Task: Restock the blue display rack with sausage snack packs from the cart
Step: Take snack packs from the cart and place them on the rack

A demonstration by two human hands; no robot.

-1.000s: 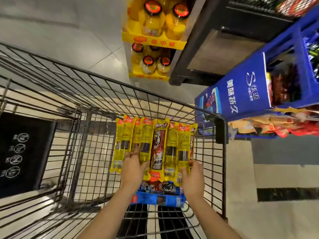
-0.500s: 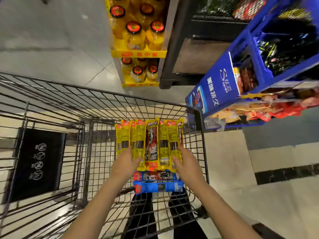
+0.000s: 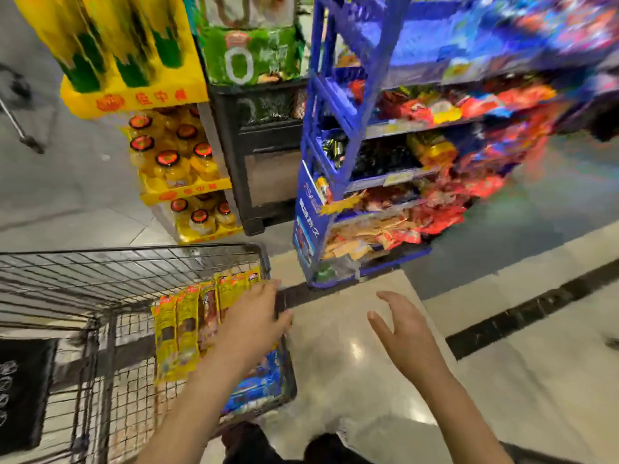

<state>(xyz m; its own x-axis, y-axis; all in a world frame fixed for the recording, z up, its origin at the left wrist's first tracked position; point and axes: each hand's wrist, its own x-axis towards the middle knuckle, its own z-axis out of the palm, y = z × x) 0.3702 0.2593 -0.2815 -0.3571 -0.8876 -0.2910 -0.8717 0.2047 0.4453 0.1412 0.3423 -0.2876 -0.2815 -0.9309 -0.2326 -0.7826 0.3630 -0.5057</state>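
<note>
A fan of yellow sausage snack packs [image 3: 182, 329] stands in the front right corner of the wire cart [image 3: 134, 262]. My left hand [image 3: 251, 319] lies flat over the right side of that fan, fingers stretched, thumb sticking out past the cart rim. Under it lie blue snack packs [image 3: 261, 383]. My right hand [image 3: 402, 329] hangs over the floor to the right of the cart, fingers spread and holding nothing. The blue display rack [image 3: 308, 216] stands ahead and to the right, its shelves full of red, orange and dark snack bags; the picture there is blurred.
A yellow stand of orange drink bottles [image 3: 181, 162] rises just beyond the cart. A black shelf unit [image 3: 264, 145] sits between it and the blue rack. Pale tiled floor [image 3: 351, 363] with a dark stripe lies to the right of the cart.
My right hand let go of the yellow packs and moved right, out of the cart. The view swung up and right, so the blue rack now fills the upper right.
</note>
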